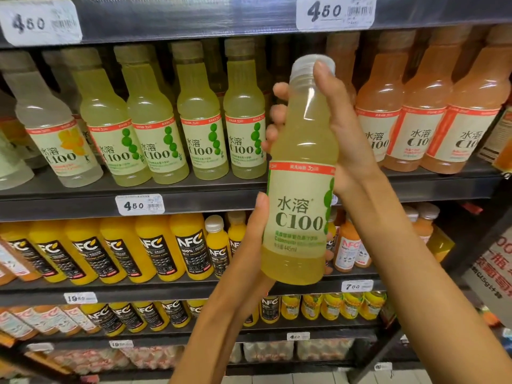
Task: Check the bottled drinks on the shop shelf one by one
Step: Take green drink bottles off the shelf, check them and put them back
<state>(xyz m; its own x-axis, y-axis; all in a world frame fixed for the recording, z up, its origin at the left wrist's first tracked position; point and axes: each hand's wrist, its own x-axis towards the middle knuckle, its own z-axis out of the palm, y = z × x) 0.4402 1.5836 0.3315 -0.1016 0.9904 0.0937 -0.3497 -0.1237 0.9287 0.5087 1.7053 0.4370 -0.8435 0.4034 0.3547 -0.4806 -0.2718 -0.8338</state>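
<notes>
I hold one pale green C100 bottle [300,189] upright in front of the shelves, its label facing me. My left hand [256,225] grips its lower half from the left, thumb along the label's edge. My right hand [336,128] wraps the neck and shoulder from the right, thumb up against the grey cap and fingertips showing on the left of the neck. Behind it stands a row of the same green C100 bottles [199,126] on the dark shelf [194,192]. A gap shows in that row right behind the held bottle.
Orange-pink C100 bottles [421,120] fill the right of that shelf, with a clearer yellow-label one [52,134] at the left. The shelves below carry NFC orange juice bottles [155,248]. Price tags [140,205] sit on the shelf edges. A poster [496,270] hangs at the right.
</notes>
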